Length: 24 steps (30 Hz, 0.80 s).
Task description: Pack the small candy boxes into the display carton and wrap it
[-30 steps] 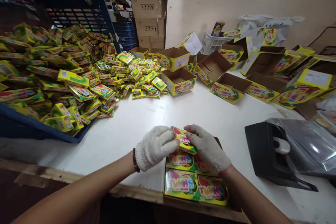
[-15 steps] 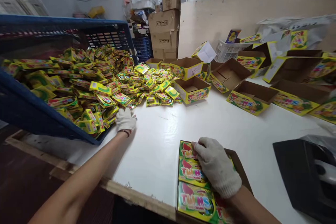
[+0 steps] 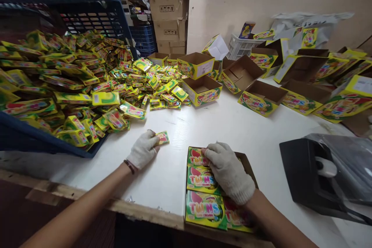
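My left hand [image 3: 143,149], in a white knit glove, is closed on a small yellow-green TWINS packet [image 3: 162,137] just above or on the white table. To the right stands an open display box [image 3: 248,162] with several TWINS packets [image 3: 205,207] laid face up in rows. Over its upper rows rests my gloved right hand [image 3: 229,170], fingers bent and together, the fingertips at the top left packet [image 3: 195,157]. Whatever lies under that palm is hidden. A large heap of the same packets [image 3: 104,99] spills from a tipped blue crate [image 3: 124,23] onto the table.
Several open display boxes [image 3: 203,89] stand along the back and right of the white table [image 3: 180,128]. A black holder [image 3: 299,174] with a white device and clear plastic sits at right. Cardboard cartons [image 3: 168,9] are stacked behind. The table's wooden edge [image 3: 145,213] runs in front.
My left hand has drawn back from the heap, toward me and slightly right, with a packet in it. My right hand stays over the display box. The view has tilted down and turned right.
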Motion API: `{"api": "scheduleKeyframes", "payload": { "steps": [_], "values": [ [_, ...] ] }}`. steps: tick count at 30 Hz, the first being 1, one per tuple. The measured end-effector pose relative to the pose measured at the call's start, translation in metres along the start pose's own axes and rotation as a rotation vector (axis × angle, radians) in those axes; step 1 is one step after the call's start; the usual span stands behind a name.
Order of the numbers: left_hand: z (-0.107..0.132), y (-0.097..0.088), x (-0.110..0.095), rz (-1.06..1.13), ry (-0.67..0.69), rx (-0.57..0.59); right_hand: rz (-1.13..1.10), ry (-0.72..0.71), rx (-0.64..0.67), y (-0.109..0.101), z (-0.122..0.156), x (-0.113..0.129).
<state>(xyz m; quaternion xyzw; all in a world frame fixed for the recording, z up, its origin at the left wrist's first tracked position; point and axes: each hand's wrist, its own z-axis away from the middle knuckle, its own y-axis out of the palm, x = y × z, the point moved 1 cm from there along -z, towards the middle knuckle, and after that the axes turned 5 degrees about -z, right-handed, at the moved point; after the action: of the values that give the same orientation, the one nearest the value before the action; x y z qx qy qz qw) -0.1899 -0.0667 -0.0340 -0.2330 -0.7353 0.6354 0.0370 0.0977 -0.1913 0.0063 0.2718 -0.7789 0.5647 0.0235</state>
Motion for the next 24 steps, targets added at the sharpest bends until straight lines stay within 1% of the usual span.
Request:
{"api": "scheduleKeyframes", "payload": {
  "steps": [2, 4, 6, 8, 10, 12, 14, 15, 17, 19, 20, 22, 24],
  "values": [
    [0.008, 0.009, -0.011, 0.041, -0.009, -0.005, 0.167, -0.035, 0.139, -0.004, -0.006, 0.007],
    [0.007, 0.013, -0.015, 0.088, -0.058, -0.021, 0.305, -0.062, 0.257, -0.006, -0.009, 0.015],
    [0.002, 0.012, -0.016, 0.155, -0.102, -0.017, 0.39, -0.066, 0.325, -0.005, -0.009, 0.022],
    [-0.001, 0.009, -0.018, 0.238, -0.127, -0.018, 0.386, -0.067, 0.309, -0.001, -0.005, 0.026],
    [0.002, 0.004, -0.025, 0.311, -0.126, -0.034, 0.302, -0.079, 0.223, 0.004, 0.001, 0.025],
    [0.009, -0.002, -0.039, 0.4, -0.107, -0.068, 0.201, -0.081, 0.133, 0.007, 0.007, 0.021],
    [0.018, -0.007, -0.056, 0.542, -0.102, -0.117, 0.154, -0.056, 0.104, 0.007, 0.008, 0.018],
    [0.022, -0.009, -0.066, 0.631, -0.112, -0.14, 0.15, -0.045, 0.127, 0.006, 0.006, 0.017],
    [0.03, -0.013, -0.085, 0.8, -0.147, -0.161, 0.172, -0.039, 0.231, 0.002, 0.001, 0.02],
    [0.035, -0.014, -0.103, 0.909, -0.173, -0.149, 0.227, -0.043, 0.339, 0.0, -0.005, 0.026],
    [0.036, -0.014, -0.111, 0.95, -0.175, -0.136, 0.262, -0.041, 0.373, 0.0, -0.008, 0.03],
    [0.037, -0.013, -0.124, 1.021, -0.17, -0.103, 0.328, -0.028, 0.398, 0.002, -0.012, 0.037],
    [0.035, -0.011, -0.133, 1.1, -0.175, -0.084, 0.353, 0.003, 0.385, 0.005, -0.013, 0.04]
  ]
}}
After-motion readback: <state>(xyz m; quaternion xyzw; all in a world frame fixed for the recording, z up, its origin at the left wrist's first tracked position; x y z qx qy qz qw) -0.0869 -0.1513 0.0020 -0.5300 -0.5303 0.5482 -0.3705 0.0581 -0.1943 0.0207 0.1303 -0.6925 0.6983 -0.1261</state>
